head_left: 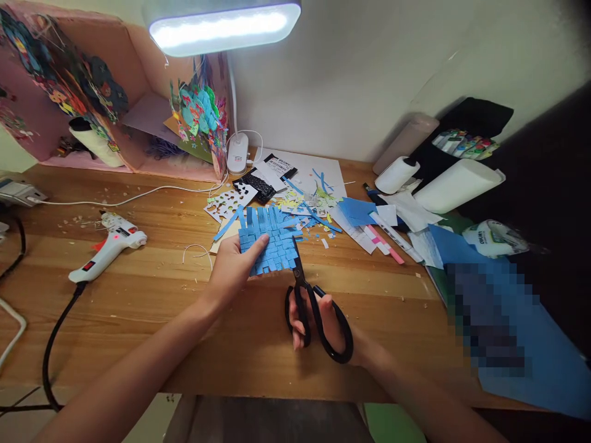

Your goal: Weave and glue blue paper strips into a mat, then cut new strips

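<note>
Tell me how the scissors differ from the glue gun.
The scissors are black, while the glue gun is mostly white. The scissors are held up in the right hand, whereas the glue gun lies on the table. The glue gun trails a black cord; the scissors have none. Both are handheld tools.

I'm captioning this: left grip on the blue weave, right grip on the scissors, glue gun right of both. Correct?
The side is wrong: in the head view, the glue gun lies left of both. The left grip is on the blue weave, the right grip on the scissors.
</note>
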Motion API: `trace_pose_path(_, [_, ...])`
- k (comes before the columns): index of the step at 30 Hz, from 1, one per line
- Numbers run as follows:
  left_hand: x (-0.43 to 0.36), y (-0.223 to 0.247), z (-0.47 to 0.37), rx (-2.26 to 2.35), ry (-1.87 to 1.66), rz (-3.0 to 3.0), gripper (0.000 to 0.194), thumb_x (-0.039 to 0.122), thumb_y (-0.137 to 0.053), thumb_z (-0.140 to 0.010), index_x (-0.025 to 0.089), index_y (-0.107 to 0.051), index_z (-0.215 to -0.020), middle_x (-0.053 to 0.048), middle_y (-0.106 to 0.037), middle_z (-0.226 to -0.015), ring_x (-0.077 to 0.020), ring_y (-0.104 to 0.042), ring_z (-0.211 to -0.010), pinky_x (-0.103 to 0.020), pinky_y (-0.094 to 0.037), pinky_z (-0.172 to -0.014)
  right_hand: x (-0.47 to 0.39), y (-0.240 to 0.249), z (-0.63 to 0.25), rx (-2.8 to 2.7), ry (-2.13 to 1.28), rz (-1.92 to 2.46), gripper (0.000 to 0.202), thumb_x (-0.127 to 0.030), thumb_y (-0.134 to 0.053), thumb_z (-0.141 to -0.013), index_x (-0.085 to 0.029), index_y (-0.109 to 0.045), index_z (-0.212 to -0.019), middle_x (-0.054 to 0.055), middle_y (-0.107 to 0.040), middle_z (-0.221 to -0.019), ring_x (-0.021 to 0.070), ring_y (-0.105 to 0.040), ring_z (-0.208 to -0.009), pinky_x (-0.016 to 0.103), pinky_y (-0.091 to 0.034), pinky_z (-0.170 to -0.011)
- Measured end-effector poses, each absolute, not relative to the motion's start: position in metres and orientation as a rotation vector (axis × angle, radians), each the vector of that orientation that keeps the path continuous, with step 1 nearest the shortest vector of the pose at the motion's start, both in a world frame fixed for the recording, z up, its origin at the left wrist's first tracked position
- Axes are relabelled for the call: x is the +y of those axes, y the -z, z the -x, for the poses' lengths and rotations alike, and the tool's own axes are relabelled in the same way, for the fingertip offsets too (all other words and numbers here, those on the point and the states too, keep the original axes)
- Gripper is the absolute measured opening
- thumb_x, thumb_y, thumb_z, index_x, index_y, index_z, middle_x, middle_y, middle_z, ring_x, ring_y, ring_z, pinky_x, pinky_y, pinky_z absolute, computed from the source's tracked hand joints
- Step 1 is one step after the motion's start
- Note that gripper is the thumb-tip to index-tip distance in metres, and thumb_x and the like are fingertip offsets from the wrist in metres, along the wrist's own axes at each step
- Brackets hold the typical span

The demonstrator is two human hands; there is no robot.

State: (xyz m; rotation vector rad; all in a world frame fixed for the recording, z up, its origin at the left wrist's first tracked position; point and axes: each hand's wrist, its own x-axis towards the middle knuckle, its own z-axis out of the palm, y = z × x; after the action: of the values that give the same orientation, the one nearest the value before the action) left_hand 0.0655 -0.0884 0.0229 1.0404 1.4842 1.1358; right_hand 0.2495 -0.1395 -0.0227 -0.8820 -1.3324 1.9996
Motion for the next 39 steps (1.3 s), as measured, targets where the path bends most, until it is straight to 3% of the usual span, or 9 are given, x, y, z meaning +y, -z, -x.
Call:
trace_pose_path(5, [-0.092, -0.025, -0.068, 1.422, -1.075, -1.085, 0.036, 0.048, -0.067, -0.067, 0.013, -0.068, -0.079, -0.003, -0.067, -0.071, -0.0114, -0.055, -0.055, -0.021, -0.044, -0.05, -0.137, 0.019, -0.247, -1.283, -2.007, 0.918, 0.076, -0.087, -0.023, -0.063, -0.018, -0.047, -0.081, -0.005, -0.044, -0.054, 0.0117, -0.054, -0.043, 0.023, -0.041, -0.045])
trace_pose_path(13, [-0.093, -0.017, -0.072, 1.402, -1.095, -1.061, 0.037, 0.05, -0.066, -0.069, 0.015, -0.069, -0.082, -0.006, -0.07, -0.083, -0.0159, -0.063, -0.069, -0.026, -0.051, -0.064, -0.142, 0.024, -0.245, -1.361, -1.825, 0.972, 0.066, -0.08, -0.022, -0.073, -0.019, -0.044, -0.08, -0.005, -0.044, -0.056, 0.011, -0.053, -0.042, 0.022, -0.042, -0.043])
trace_pose_path(19, [-0.093, -0.017, -0.073, 1.383, -1.088, -1.053, 0.039, 0.049, -0.066, -0.069, 0.014, -0.069, -0.087, -0.007, -0.071, -0.084, -0.0166, -0.063, -0.07, -0.027, -0.052, -0.064, -0.147, 0.021, -0.244, -1.387, -1.789, 1.054, 0.059, -0.075, -0.028, -0.077, -0.019, -0.043, -0.08, -0.006, -0.042, -0.057, 0.0086, -0.051, -0.04, 0.02, -0.04, -0.041])
trace_pose_path(27, [-0.097, -0.024, -0.073, 1.426, -1.055, -1.077, 0.033, 0.045, -0.068, -0.068, 0.013, -0.069, -0.077, -0.005, -0.069, -0.072, -0.0117, -0.057, -0.053, -0.021, -0.045, -0.046, -0.143, 0.024, -0.241, -1.342, -1.831, 0.939, 0.072, -0.082, -0.018, -0.071, -0.017, -0.048, -0.072, -0.002, -0.046, -0.056, 0.0117, -0.056, -0.045, 0.022, -0.043, -0.045])
trace_pose_path(30, [-0.098, -0.027, -0.074, 1.44, -1.087, -1.075, 0.03, 0.042, -0.068, -0.069, 0.013, -0.067, -0.074, -0.003, -0.066, -0.067, -0.01, -0.054, -0.049, -0.019, -0.044, -0.043, -0.142, 0.022, -0.24, -1.25, -1.882, 0.939, 0.074, -0.084, -0.02, -0.069, -0.017, -0.05, -0.077, -0.002, -0.048, -0.057, 0.0121, -0.056, -0.045, 0.023, -0.045, -0.046])
trace_pose_path(39, [-0.102, -0.033, -0.074, 1.423, -1.014, -1.062, 0.032, 0.043, -0.067, -0.067, 0.013, -0.059, -0.063, 0.003, -0.052, -0.049, -0.0071, -0.045, -0.038, -0.017, -0.04, -0.033, -0.145, 0.008, -0.243, -1.326, -1.8, 0.956, 0.065, -0.076, -0.025, -0.078, -0.016, -0.05, -0.079, -0.001, -0.049, -0.061, 0.0115, -0.053, -0.048, 0.024, -0.045, -0.048])
